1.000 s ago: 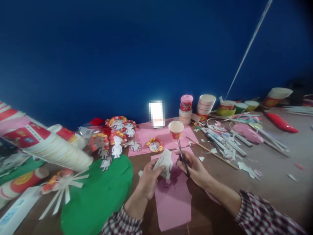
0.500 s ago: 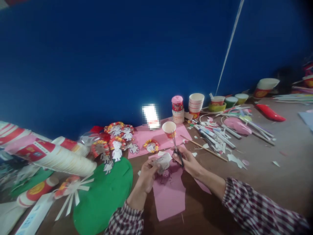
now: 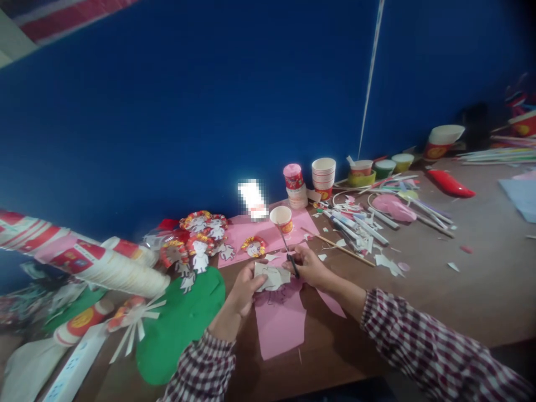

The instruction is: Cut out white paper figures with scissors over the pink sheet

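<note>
Between thumb and fingers, my left hand (image 3: 245, 287) pinches a small piece of white paper (image 3: 273, 277) with a dark line drawing on it. My right hand (image 3: 310, 268) grips a pair of scissors (image 3: 292, 261) with dark handles, its blades pointing up and away beside the paper's right edge. Below both hands lies a pink paper sheet (image 3: 281, 332) with dark marks near its top. Just beyond the scissors stands a paper cup (image 3: 281, 219). A round decorated face (image 3: 253, 246) with a red and yellow rim rests on more pink paper (image 3: 234, 229).
On the left are a green paper shape (image 3: 180, 329), white cut-out figures (image 3: 200, 254) and a long stack of paper cups (image 3: 121, 273). Markers and paper scraps (image 3: 355, 226), a wooden stick (image 3: 339, 245) and a red object (image 3: 451, 183) lie on the right. A blue wall (image 3: 188, 111) rises behind.
The view has shifted, so most things sit slightly further left. The white paper has turned flatter, showing its drawing more plainly. Both hands keep their hold on the paper and scissors.
</note>
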The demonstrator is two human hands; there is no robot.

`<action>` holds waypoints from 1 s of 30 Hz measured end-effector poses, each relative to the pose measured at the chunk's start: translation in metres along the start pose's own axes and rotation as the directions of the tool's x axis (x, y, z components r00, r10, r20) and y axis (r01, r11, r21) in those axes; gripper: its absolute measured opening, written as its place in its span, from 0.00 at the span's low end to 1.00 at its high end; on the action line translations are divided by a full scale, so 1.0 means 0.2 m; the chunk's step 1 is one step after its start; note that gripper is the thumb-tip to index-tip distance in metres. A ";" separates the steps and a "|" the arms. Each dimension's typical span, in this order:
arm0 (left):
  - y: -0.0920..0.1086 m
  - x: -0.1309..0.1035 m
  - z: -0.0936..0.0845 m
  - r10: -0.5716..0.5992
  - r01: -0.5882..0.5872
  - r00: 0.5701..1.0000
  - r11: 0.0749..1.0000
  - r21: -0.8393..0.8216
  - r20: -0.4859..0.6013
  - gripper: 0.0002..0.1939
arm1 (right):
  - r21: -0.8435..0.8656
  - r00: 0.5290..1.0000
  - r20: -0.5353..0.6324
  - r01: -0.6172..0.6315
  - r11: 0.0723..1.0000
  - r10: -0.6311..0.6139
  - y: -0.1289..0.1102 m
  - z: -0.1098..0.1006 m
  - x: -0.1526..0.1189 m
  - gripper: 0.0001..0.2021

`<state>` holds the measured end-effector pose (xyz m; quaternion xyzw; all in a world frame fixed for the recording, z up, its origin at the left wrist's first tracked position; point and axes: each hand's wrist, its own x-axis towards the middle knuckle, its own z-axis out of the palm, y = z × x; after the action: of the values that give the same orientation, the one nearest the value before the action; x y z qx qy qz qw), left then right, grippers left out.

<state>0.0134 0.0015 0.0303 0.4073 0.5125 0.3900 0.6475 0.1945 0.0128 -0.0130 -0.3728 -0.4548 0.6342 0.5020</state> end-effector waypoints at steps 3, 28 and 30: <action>0.01 -0.01 0.00 0.030 -0.029 0.999 1.000 -0.011 0.029 0.23 | -0.017 1.000 0.029 0.005 1.000 -0.004 -0.02 0.00 -0.01 0.23; -0.10 -0.09 0.12 0.023 -0.034 0.999 0.939 -0.342 -0.036 0.17 | -0.067 0.983 -0.146 0.101 0.993 -0.110 -0.02 0.03 -0.02 0.23; -0.11 -0.07 0.14 0.045 -0.056 0.998 0.940 -0.337 -0.042 0.17 | -0.066 0.983 -0.144 0.104 0.992 -0.113 -0.03 0.03 -0.02 0.23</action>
<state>0.0405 -0.0223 0.0194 0.2965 0.4380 0.4955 0.6890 0.1909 0.0071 -0.0050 -0.4077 -0.4542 0.5631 0.5572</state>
